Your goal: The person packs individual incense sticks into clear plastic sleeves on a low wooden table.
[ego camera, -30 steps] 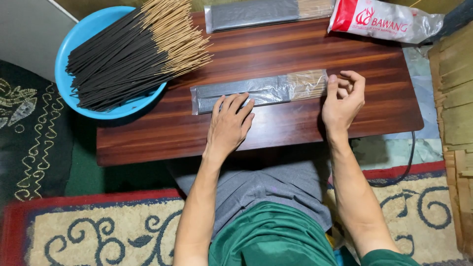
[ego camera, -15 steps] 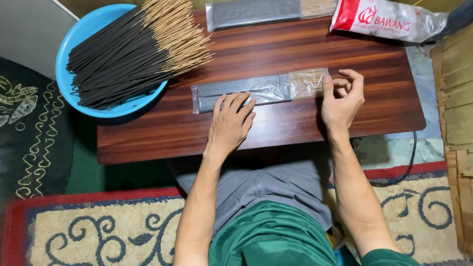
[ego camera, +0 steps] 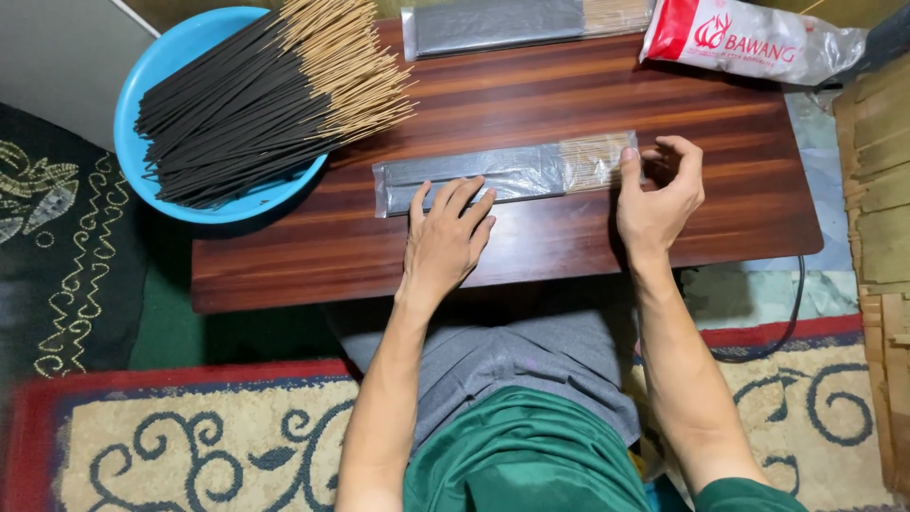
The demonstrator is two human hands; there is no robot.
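Incense packet: clear plastic sleeve of dark sticks with pale bare ends, lying flat across the middle of the frame on the bench; glare on the plastic makes single sticks hard to pick out.
Left hand: flat, palm down, fingers spread, their tips on the packet's near edge left of centre, covering a short stretch of it.
Right hand: at the packet's right end, thumb against the sleeve's end, fingers curled over; what the fingertips grip is hidden behind the thumb and the sleeve's mouth cannot be made out.
Blue bowl: upper left of the frame, overhanging the bench's corner, heaped with loose incense sticks; its top rim is cut off.
Second packet: top centre, partly cut off by the frame edge.
Red and white bag: upper right, crumpled, its contents unclear.
Patterned rug: lower frame, under the person's legs.
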